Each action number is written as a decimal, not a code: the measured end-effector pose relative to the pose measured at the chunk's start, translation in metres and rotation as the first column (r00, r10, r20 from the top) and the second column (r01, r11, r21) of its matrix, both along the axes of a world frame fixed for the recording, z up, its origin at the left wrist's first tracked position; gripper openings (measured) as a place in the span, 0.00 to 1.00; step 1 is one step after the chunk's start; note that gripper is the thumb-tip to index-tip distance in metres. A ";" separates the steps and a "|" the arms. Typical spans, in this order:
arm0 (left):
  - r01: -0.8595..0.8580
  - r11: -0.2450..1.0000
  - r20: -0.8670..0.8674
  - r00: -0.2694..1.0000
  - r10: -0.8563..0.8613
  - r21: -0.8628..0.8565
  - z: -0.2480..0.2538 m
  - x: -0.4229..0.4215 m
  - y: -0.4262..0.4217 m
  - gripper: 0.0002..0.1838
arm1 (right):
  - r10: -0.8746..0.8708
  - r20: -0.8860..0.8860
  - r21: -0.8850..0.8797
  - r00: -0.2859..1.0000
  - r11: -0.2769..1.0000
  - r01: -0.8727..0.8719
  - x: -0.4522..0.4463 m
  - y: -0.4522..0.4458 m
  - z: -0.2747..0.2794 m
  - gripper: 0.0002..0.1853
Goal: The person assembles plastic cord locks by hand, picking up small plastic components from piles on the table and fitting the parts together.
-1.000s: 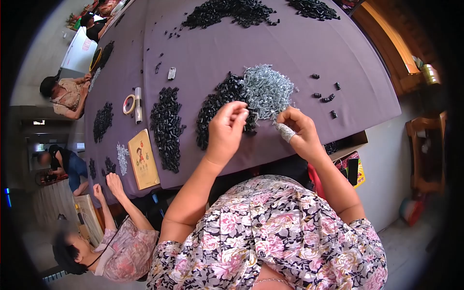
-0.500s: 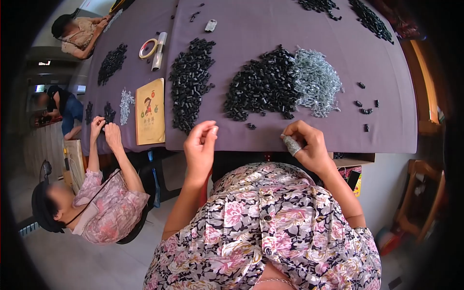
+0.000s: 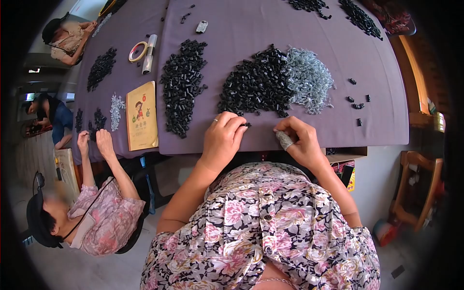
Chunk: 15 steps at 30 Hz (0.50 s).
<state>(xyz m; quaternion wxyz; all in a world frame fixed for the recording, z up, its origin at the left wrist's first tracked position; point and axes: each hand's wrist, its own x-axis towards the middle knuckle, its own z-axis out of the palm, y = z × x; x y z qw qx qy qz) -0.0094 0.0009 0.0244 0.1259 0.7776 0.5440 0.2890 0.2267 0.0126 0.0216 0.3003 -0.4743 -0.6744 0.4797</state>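
Observation:
At the near edge of the table, the thumb and fingers of my left hand close on a small black plastic piece. My right hand is just to the right, with grey tape wrapped around a finger or thumb. Its fingertips are pinched together, and whatever they hold is too small to make out. Beyond both hands lies a large heap of black plastic pieces. A pile of small clear pieces touches its right side. A long heap of similar black pieces lies to the left.
A yellow booklet, a tape roll and a clear roll lie left. Several loose black pieces are on the right. A co-worker's hands work at small piles on the left; other people sit farther off.
My left hand has moved right and closed on the loose black piece near the heap's front edge. My right hand stays pinched in nearly the same place. The view has shifted slightly.

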 end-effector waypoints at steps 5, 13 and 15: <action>-0.130 0.989 0.063 0.989 0.135 -0.072 -0.003 -0.008 -0.004 0.09 | 0.009 -0.017 -0.012 1.000 1.000 -0.009 -0.001 0.003 0.002 0.09; -0.045 0.999 0.074 0.996 0.046 -0.010 0.007 0.009 0.025 0.10 | 0.012 -0.050 -0.005 0.999 1.000 -0.012 0.001 0.002 0.001 0.09; 0.031 0.998 -0.023 0.999 -0.030 0.057 0.014 0.018 0.038 0.11 | 0.003 -0.076 0.001 0.997 1.000 -0.003 -0.001 0.002 0.000 0.09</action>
